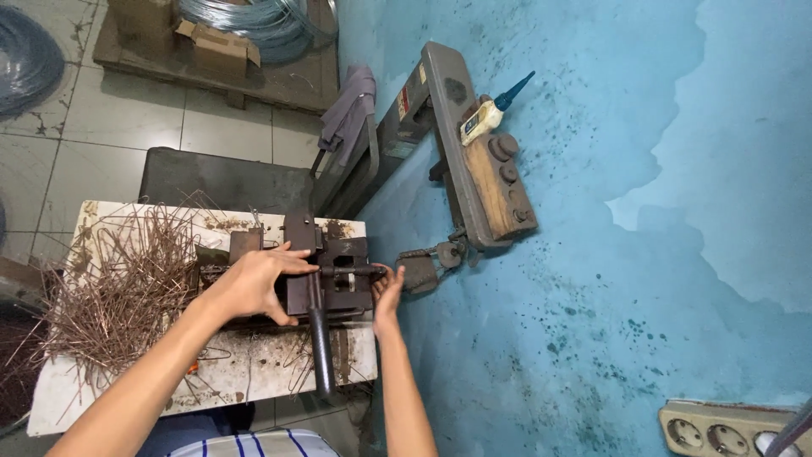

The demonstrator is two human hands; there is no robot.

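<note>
Hands (254,283) on rusty bending jig (334,275)

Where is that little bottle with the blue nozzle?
In the head view, the bottle lies upper centre, against the blue wall, on top of a wooden block fixed to a grey metal bracket, beyond both hands.

Rust-brown bending jig (326,271) with a black lever handle (320,347); coppery-brown wire pieces (127,279) on a stained white counter (254,372); mottled turquoise wall (609,254) with dark specks; blue-and-white striped shirt (254,444); grey floor tiles (127,110).
</note>
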